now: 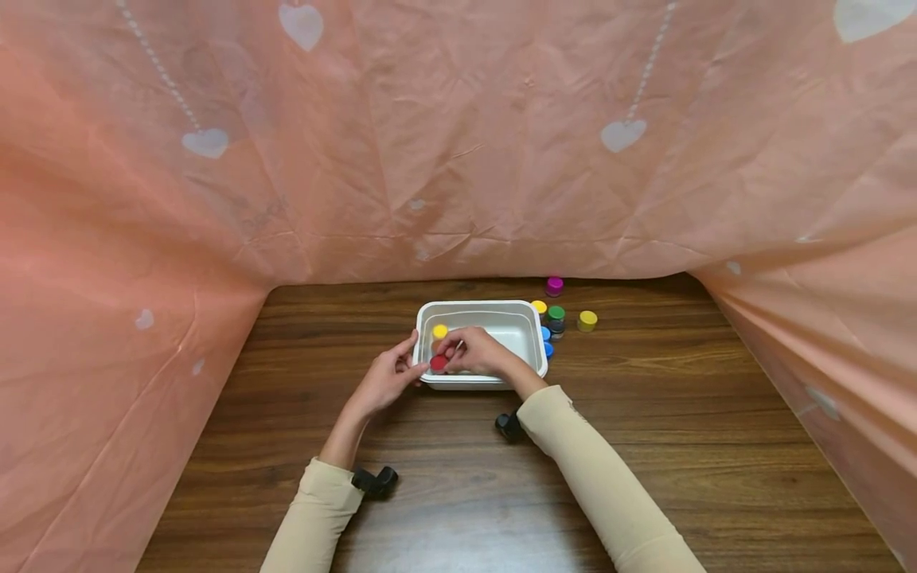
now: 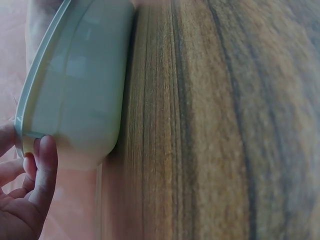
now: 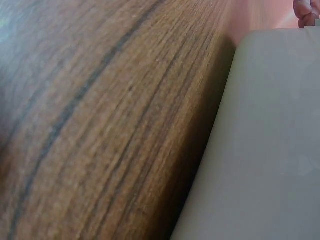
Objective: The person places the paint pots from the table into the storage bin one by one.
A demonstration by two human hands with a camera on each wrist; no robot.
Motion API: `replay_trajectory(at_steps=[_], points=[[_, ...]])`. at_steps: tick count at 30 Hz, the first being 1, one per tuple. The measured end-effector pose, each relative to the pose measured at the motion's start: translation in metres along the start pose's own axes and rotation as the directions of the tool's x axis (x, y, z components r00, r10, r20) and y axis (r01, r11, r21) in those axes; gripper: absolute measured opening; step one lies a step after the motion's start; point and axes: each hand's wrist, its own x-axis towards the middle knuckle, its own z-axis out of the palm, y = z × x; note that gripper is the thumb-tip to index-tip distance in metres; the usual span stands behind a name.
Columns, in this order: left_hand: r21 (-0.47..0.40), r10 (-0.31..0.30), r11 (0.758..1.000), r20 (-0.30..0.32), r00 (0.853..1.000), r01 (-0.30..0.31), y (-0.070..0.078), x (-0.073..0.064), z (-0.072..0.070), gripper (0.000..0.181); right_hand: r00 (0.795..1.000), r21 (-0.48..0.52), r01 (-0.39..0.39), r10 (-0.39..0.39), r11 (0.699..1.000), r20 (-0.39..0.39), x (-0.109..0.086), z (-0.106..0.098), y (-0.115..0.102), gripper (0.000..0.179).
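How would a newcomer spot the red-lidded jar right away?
Find the white tray on the wooden table. In its near left corner, the right hand pinches a small jar. It is red on top, unlike the yellow-lidded jar just beyond it.

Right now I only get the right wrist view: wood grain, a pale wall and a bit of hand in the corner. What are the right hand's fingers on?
Observer: The right hand pinches a small round red-lidded jar inside the white rectangular tub.
Operator: Is another jar in there?
Observer: Yes, a small round yellow-lidded jar sits just beyond the red-lidded one.
Operator: And outside the tub?
Observer: A small round purple-lidded jar sits on the brown wood-grain table, past the tub's far right corner.
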Motion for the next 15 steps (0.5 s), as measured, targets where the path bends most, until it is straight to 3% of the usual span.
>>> replay_trajectory(at_steps=[7, 13, 15], points=[[-0.009, -0.007, 1.000, -0.003, 1.000, 0.007, 0.003, 0.000, 0.000, 0.066, 0.998, -0.045, 0.057, -0.059, 0.997, -0.031, -0.003, -0.005, -0.003, 0.021], [-0.016, -0.023, 1.000, 0.010, 1.000, 0.023, 0.006, 0.000, 0.000, 0.065, 0.987, -0.110, 0.122, -0.132, 0.987, -0.091, -0.009, -0.022, -0.004, 0.022], [-0.006, -0.018, 1.000, 0.001, 1.000, 0.018, 0.001, 0.001, -0.001, 0.066, 0.984, -0.114, 0.125, -0.137, 0.986, -0.112, -0.014, -0.028, -0.004, 0.021]])
